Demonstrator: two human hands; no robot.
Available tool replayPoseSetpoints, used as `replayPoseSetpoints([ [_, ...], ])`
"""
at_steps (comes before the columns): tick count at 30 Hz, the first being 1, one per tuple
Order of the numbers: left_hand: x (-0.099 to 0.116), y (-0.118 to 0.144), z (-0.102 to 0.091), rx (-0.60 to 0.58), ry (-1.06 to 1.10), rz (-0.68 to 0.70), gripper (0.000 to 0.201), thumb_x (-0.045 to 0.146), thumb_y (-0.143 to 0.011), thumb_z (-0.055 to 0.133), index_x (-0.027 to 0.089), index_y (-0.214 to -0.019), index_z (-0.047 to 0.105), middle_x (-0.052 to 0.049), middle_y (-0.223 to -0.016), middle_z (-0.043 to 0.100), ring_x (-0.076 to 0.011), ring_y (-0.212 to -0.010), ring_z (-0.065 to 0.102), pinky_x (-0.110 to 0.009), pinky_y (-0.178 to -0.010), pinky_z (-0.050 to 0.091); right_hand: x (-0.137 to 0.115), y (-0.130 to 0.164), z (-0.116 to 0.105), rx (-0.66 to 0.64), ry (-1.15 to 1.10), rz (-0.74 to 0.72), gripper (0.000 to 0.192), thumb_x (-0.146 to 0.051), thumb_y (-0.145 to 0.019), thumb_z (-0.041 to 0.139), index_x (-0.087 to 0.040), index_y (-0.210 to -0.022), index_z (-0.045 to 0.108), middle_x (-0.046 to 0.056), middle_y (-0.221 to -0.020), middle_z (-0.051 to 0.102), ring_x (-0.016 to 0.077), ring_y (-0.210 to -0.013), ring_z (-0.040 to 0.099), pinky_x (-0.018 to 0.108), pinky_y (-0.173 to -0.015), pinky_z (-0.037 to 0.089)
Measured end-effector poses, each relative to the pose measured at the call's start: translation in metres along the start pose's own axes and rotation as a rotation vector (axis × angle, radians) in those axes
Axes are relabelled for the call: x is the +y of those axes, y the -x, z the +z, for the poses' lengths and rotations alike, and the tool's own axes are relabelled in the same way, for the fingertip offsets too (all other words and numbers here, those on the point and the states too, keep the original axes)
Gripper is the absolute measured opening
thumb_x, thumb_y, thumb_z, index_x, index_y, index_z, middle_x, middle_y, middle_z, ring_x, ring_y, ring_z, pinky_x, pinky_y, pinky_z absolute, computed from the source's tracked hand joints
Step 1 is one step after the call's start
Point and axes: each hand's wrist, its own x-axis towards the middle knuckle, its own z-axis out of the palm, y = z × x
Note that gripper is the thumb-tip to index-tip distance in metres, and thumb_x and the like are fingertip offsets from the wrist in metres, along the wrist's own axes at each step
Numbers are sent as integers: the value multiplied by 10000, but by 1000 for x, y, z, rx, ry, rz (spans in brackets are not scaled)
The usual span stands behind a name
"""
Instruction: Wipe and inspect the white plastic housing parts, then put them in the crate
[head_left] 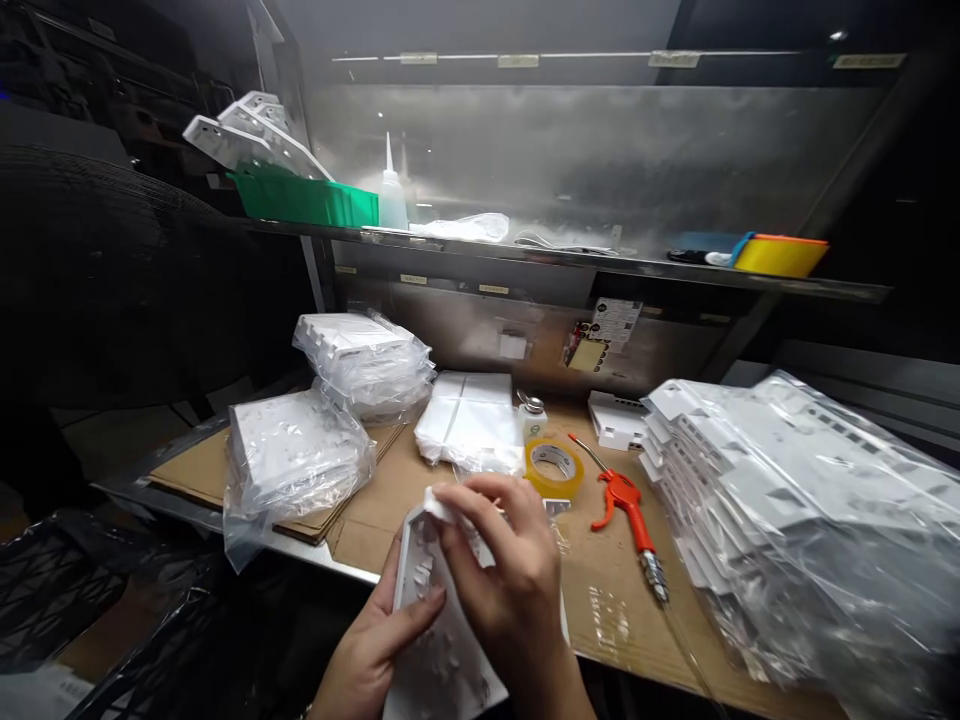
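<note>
- The white plastic panel (pixel 435 640) looks like a thin moulded part with small raised clips and cut-outs on its face; I judge it light and fairly stiff, though thin enough to flex if squeezed across the middle.
- Its surface seems smooth and a little slick, and the small raised tabs look like the parts most likely to snap, so the plain edges and corners are the safer places to hold.
- The left hand (pixel 375 650) cradles the panel from below and at its 9 o'clock edge, thumb laid across the face, fingers wrapped behind.
- The right hand (pixel 510 575) is closed over the panel's upper end at about 1 o'clock, fingertips pinching a small white piece (pixel 442 508), perhaps a wipe or film, against the top corner; what it is cannot be told.
- The panel sits tilted between both hands, raised off the bench (pixel 600 600) at its near edge, at 6 o'clock in the view.
- Around it: a roll of yellow tape (pixel 553 467) just beyond the right hand at 12 o'clock, an orange air blow gun (pixel 626 510) at 2 o'clock, bagged stacks of white panels (pixel 795 500) at 3 o'clock and another bagged stack (pixel 296 455) at 10 o'clock.
</note>
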Motion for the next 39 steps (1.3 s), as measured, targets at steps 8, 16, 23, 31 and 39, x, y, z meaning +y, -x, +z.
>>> replayPoseSetpoints([
  [8, 2, 1, 16, -16, 11, -17, 1053, 138, -791, 829, 372, -1617, 219, -92, -1300, 738, -346, -1178, 699, -451, -1086, 524, 5, -10, -19, 25, 86, -69, 242, -109, -926, 652, -215, -1132, 720, 62, -1001, 664, 214, -930, 619, 373, -817, 511],
  [16, 12, -6, 44, -46, -391, 581, 479, 240, -854, 794, 356, -1299, 660, 39, -1598, 484, -220, -1520, 351, -232, -1223, 284, 16, -19, -60, 270, 200, 13, 169, -159, -912, 729, -216, -1070, 746, 39, -999, 659, 170, -917, 645, 317, -846, 523],
  [23, 0, -21, 31, -141, -960, 928, 389, 325, -1045, 478, 465, -1408, 492, 79, -1661, 346, -196, -1555, 267, -393, -1286, 236, -7, -7, -44, 265, 136, -87, 248, -98, -909, 712, -217, -1127, 720, 42, -1022, 629, 162, -943, 630, 292, -826, 542],
  [31, -4, -25, 19, -110, -1148, 1023, 428, 263, -1064, 429, 475, -1435, 456, 106, -1650, 366, -148, -1585, 153, -334, -1287, 211, 1, -3, -47, 283, 131, -52, 239, -108, -912, 712, -228, -1118, 724, 35, -1011, 618, 147, -918, 630, 274, -815, 539],
  [39, 18, -12, 15, -13, -894, 903, 341, 345, -1000, 575, 428, -1331, 568, 58, -1596, 464, -212, -1540, 309, -397, -1299, 176, 138, -6, -46, 3, 508, 505, 225, -345, -960, 625, -206, -1076, 759, 78, -1046, 697, 240, -994, 625, 348, -876, 480],
])
